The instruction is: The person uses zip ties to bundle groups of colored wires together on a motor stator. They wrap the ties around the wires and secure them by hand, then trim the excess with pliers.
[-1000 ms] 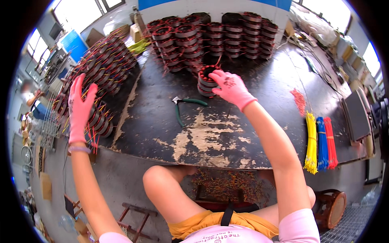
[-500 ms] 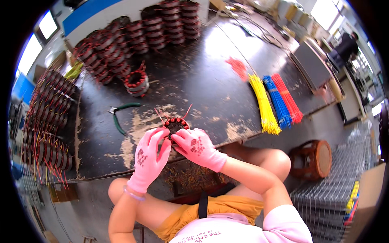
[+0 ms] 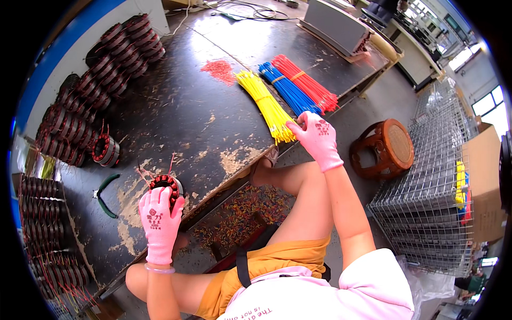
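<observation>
Left hand [image 3: 160, 224] clamps the stator coil [image 3: 166, 188] at the tabletop [image 3: 213, 128] edge, steadying it; right hand [image 3: 316, 137] grip pinches yellow wires [image 3: 264, 104].

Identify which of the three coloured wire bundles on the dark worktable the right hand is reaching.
The yellow wire bundle: the pink-gloved right hand touches its near end; blue and red lie farther right.

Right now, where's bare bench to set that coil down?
Free: the worn middle of the bench, between the stacked wound coils on the left and the yellow wire bundle.

Crowded: the left edge with coil stacks, and the near corner with pliers and the left hand on a coil.
</observation>
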The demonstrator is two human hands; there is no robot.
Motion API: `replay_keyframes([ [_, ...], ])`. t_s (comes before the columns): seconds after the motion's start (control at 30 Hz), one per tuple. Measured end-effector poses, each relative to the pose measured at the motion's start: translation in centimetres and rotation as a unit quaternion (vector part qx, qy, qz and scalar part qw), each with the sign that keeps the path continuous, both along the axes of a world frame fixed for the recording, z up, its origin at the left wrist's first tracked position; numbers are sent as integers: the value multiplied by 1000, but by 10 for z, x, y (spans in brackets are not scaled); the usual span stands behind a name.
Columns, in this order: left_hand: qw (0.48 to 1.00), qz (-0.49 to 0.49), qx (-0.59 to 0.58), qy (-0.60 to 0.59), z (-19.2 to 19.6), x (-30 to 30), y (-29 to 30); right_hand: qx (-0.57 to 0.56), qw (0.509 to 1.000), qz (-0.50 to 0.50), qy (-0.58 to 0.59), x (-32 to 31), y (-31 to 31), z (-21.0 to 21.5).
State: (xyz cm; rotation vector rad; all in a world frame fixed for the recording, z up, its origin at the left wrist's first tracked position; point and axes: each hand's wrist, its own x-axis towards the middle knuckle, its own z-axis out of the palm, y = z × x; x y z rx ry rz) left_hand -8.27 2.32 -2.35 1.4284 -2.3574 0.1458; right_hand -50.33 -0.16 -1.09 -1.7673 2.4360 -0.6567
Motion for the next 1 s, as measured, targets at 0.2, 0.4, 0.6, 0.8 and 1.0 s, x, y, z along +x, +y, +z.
replay_keyframes([
  [0.2,998,-42,37,-8,16,2,13,66,997,35,-23,-8,-6,-2],
  [0.4,998,-47,40,1,19,3,18,78,995,-6,54,-7,-5,5],
  [0.6,1000,-15,11,-4,8,-14,15,109,993,-15,-42,-18,25,40],
  [0.8,992,-63,101,-31,31,27,29,-32,953,30,-301,38,94,98],
  [1.0,978,-106,-179,26,105,-10,34,-17,866,358,-349,174,62,89],
])
